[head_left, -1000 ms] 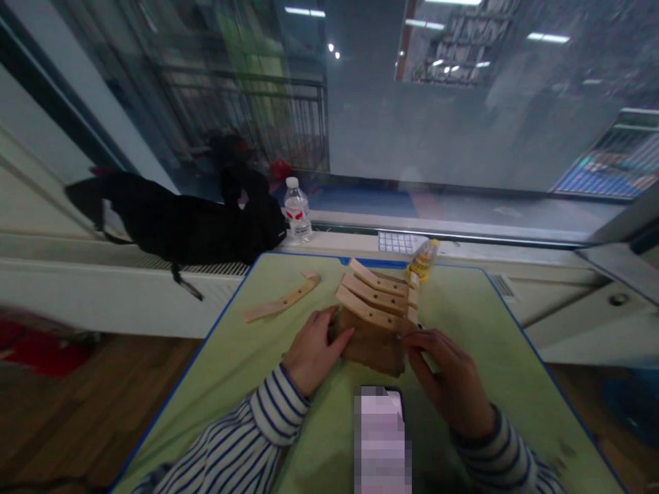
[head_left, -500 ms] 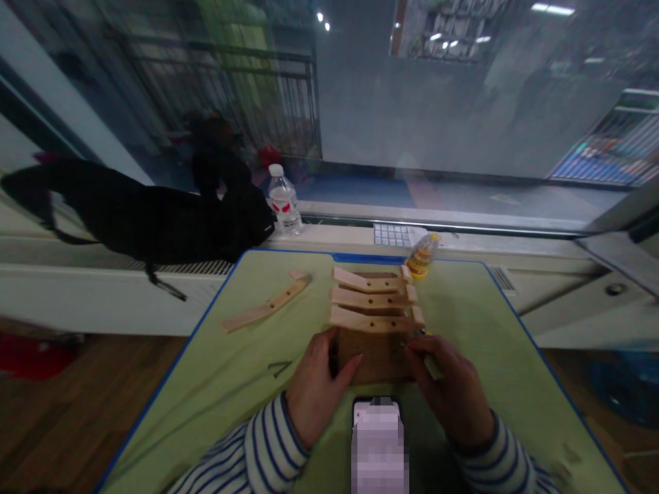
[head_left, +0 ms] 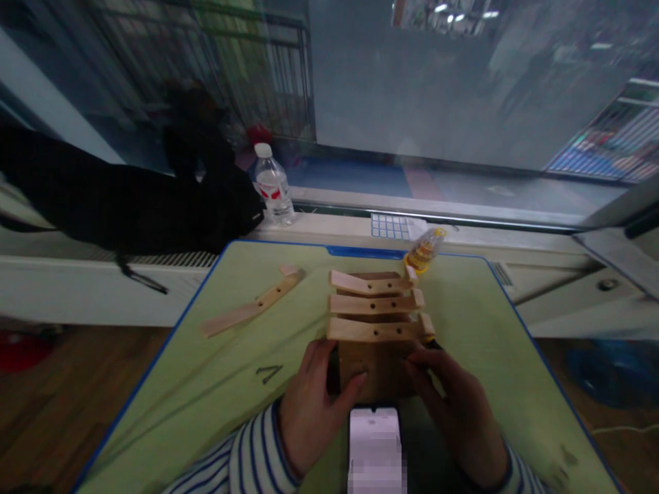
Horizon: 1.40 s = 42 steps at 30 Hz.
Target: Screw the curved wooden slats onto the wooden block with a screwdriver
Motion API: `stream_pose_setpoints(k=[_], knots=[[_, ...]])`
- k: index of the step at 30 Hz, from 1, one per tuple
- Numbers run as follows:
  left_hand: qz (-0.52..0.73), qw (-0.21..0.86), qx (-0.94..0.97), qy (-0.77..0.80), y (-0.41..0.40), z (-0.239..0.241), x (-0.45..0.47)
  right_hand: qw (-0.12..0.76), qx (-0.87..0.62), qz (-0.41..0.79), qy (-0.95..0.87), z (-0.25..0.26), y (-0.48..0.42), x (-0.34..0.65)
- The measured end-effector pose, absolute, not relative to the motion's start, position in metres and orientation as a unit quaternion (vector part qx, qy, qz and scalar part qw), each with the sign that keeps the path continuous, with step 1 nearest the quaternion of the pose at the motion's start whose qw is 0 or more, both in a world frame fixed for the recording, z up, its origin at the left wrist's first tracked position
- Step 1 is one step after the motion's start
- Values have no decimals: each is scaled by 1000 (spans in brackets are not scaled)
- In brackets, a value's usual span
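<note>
A brown wooden piece (head_left: 384, 374) lies in front of me, with three pale curved wooden strips (head_left: 355, 329) across its far part, each with two holes. My left hand (head_left: 316, 408) grips its near left side, thumb on top and fingers along the edge. At the near right of the same piece, the thumb and forefinger of my right hand (head_left: 456, 401) are pinched together; whatever is between them is too small to make out. A similar loose strip (head_left: 241, 314) rests to the left on the table. Two dark screws (head_left: 270, 372) lie left of my left hand.
Close to me on the green table (head_left: 216, 384) is a phone (head_left: 375, 439). A small yellow-capped bottle (head_left: 423, 252) stands tilted at the back edge. On the sill are a water bottle (head_left: 274, 189), a black bag (head_left: 154, 206) and a blue-gridded sheet (head_left: 390, 226).
The view has tilted and shifted slightly, so the table things appear lower. Both hands keep their places on the wooden piece, the right still pinching. Little else has changed.
</note>
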State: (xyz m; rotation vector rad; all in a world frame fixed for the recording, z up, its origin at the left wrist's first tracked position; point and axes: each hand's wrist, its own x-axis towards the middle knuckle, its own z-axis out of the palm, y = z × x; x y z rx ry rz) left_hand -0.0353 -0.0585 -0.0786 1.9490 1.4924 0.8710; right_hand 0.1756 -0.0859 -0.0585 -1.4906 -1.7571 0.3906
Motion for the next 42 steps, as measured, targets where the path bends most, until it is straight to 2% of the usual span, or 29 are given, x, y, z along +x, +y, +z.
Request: stream_pose_setpoints(k=[3,7,12,17,24,42], knots=[[318,253,727,553,-61,-73,-38,382,-585,144,-701,-57,-97,177],[363,202,717,560,-56,-65,-44,372,-556,74,-740,-41,-106,182],[437,197,704,524,-44,-60,-47,367,-517,107,-766,-4,-99,196],[461,216,714,481,-34,-65,-44,321,-499,112,-797,22,-64,198],[464,212,728,458,-37,-73,-45,271,-450,126,-841,29,-30,187],[447,218,736,460,-46,-70,-56,108,-426,135,-888,48,-15,180]])
